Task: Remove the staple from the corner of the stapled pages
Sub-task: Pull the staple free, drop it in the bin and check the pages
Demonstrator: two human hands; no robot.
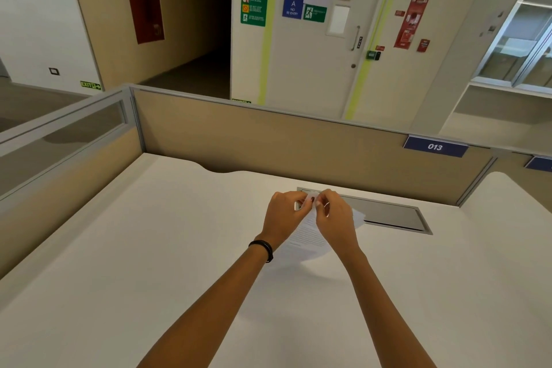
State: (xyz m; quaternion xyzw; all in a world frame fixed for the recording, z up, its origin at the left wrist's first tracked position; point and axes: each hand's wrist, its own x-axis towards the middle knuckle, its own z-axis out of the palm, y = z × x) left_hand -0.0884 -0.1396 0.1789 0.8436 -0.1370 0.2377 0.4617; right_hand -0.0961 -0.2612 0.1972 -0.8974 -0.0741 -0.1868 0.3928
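Observation:
The stapled pages (304,233) are white printed sheets, held up off the white desk (149,248) between both hands. My left hand (282,216) pinches the top corner from the left; a black band circles its wrist. My right hand (334,218) pinches the same corner from the right, fingertips almost touching those of the left. The corner is bent up between the fingers. The staple itself is too small and too hidden by my fingers to make out. The lower part of the pages hangs down behind my wrists.
A grey cable-tray flap (385,212) is set into the desk just behind my hands. Beige partition panels (268,140) wall the desk at the back and left, with a blue "013" plate (435,146). Beyond stands a fire exit door (325,39).

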